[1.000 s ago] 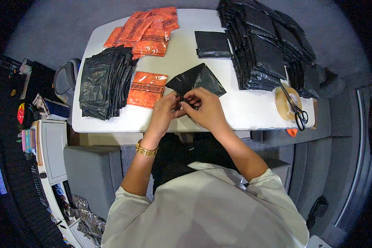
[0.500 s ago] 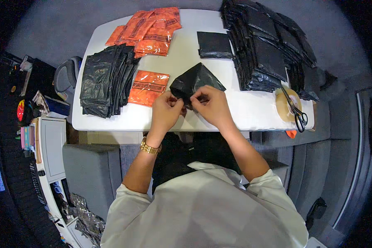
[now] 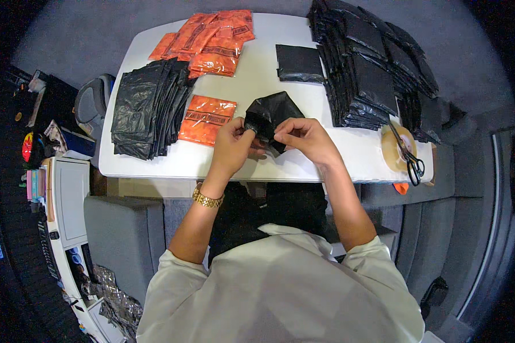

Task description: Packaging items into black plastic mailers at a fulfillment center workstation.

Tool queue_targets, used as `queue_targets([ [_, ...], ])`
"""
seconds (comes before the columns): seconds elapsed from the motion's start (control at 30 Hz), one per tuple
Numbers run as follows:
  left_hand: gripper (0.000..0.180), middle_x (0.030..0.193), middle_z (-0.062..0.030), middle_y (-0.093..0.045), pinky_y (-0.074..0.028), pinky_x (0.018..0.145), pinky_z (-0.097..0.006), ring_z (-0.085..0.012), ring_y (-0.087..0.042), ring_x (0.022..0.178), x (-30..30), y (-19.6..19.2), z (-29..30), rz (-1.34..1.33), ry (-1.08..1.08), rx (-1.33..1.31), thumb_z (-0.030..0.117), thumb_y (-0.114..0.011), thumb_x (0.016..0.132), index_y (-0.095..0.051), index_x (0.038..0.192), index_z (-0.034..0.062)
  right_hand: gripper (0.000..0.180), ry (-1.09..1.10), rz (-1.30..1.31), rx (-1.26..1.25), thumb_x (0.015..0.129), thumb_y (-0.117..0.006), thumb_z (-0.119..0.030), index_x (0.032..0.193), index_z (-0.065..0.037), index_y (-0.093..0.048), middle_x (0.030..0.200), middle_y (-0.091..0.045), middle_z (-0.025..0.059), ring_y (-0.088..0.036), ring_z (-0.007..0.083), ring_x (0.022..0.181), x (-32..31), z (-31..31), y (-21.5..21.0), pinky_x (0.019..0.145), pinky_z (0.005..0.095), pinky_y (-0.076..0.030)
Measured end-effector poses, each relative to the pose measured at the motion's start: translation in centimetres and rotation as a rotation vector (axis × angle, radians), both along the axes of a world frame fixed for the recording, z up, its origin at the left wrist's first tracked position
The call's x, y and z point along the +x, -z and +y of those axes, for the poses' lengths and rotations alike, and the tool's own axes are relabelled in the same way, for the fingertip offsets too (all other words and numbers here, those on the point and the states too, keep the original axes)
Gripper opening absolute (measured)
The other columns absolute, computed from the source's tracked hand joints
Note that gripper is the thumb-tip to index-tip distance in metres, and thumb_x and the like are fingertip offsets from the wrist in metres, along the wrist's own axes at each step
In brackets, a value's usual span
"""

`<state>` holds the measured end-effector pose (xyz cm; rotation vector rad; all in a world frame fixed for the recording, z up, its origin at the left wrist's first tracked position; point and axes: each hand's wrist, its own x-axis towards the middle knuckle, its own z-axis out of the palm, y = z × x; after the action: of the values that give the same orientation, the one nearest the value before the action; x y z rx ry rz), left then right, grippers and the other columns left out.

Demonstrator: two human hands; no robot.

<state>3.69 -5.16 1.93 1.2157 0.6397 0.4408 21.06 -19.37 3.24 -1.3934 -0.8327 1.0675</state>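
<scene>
Above the near middle of the white table, a black plastic bag (image 3: 277,108) is held up between my two hands. My left hand (image 3: 233,146) pinches its left near edge, with thumb and fingers pressed together on the plastic. My right hand (image 3: 309,140) has its fingertips closed on the near right edge of the bag. Between them the mouth gapes a little, and a fold hides what is inside. Just left of the bag lies a single orange packet (image 3: 207,119) in clear wrap, close to my left hand.
A stack of flat black bags (image 3: 149,108) lies at the left, with several orange packets (image 3: 212,43) behind it. One flat black packet (image 3: 299,63) sits beside tall black stacks (image 3: 360,74) at the right. Scissors (image 3: 407,153) rest on a tape roll (image 3: 390,150) near the table's right edge.
My right hand has moved slightly right, away from the left one. The bag has changed from a flat pointed shape to a looser, more opened one.
</scene>
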Motion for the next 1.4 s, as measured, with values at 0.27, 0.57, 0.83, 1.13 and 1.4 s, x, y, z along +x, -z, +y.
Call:
queue_targets([
  [0.27, 0.010, 0.091, -0.0104, -0.073, -0.067, 0.066, -0.032, -0.0176, -0.076, 0.079, -0.2, 0.1, -0.4, -0.112, 0.066, 0.004, 0.005, -0.068, 0.103, -0.064, 0.103, -0.0042, 0.005, 0.025, 0.104, 0.018, 0.096, -0.081, -0.008, 0.094, -0.004, -0.078, 0.101, -0.074, 0.0019, -0.068, 0.0086, 0.086, -0.1, 0.1, 0.7, 0.074, 0.0240, -0.056],
  [0.57, 0.016, 0.093, -0.0063, -0.072, -0.066, 0.074, -0.030, -0.0141, -0.073, 0.086, -0.4, -0.6, -0.7, -0.053, 0.209, 0.237, 0.010, -0.080, 0.098, -0.067, 0.101, 0.0000, 0.013, 0.052, 0.152, 0.038, 0.097, -0.083, -0.013, 0.102, 0.000, -0.082, 0.094, -0.079, 0.0051, -0.072, 0.0113, 0.084, -0.5, 0.1, 0.8, 0.074, 0.0270, -0.059],
  [0.83, 0.012, 0.091, -0.0074, -0.073, -0.061, 0.075, -0.030, -0.0139, -0.074, 0.083, -0.5, -0.1, -0.7, 0.023, 0.165, 0.343, 0.005, -0.080, 0.093, -0.071, 0.093, -0.0033, 0.013, 0.059, 0.067, 0.041, 0.095, -0.085, -0.014, 0.095, 0.000, -0.083, 0.090, -0.078, 0.0053, -0.071, 0.0110, 0.082, -0.8, 0.6, 0.9, 0.072, 0.0267, -0.059],
  [1.13, 0.011, 0.093, -0.0096, -0.074, -0.060, 0.078, -0.030, -0.0157, -0.074, 0.085, -0.4, 0.0, -1.1, 0.031, 0.111, 0.478, 0.007, -0.079, 0.089, -0.074, 0.090, -0.0034, 0.015, 0.085, -0.066, 0.022, 0.093, -0.086, -0.014, 0.093, 0.000, -0.083, 0.086, -0.078, 0.0053, -0.070, 0.0104, 0.075, -1.0, 0.8, 1.2, 0.070, 0.0263, -0.056],
  [1.4, 0.011, 0.091, -0.0073, -0.071, -0.058, 0.074, -0.029, -0.0139, -0.072, 0.084, -0.7, 0.6, -0.7, 0.038, 0.142, 0.380, 0.005, -0.076, 0.089, -0.071, 0.090, -0.0035, 0.017, 0.060, -0.031, -0.016, 0.092, -0.088, -0.017, 0.093, 0.000, -0.084, 0.083, -0.078, 0.0061, -0.070, 0.0103, 0.075, -0.7, 0.9, 1.4, 0.070, 0.0267, -0.055],
])
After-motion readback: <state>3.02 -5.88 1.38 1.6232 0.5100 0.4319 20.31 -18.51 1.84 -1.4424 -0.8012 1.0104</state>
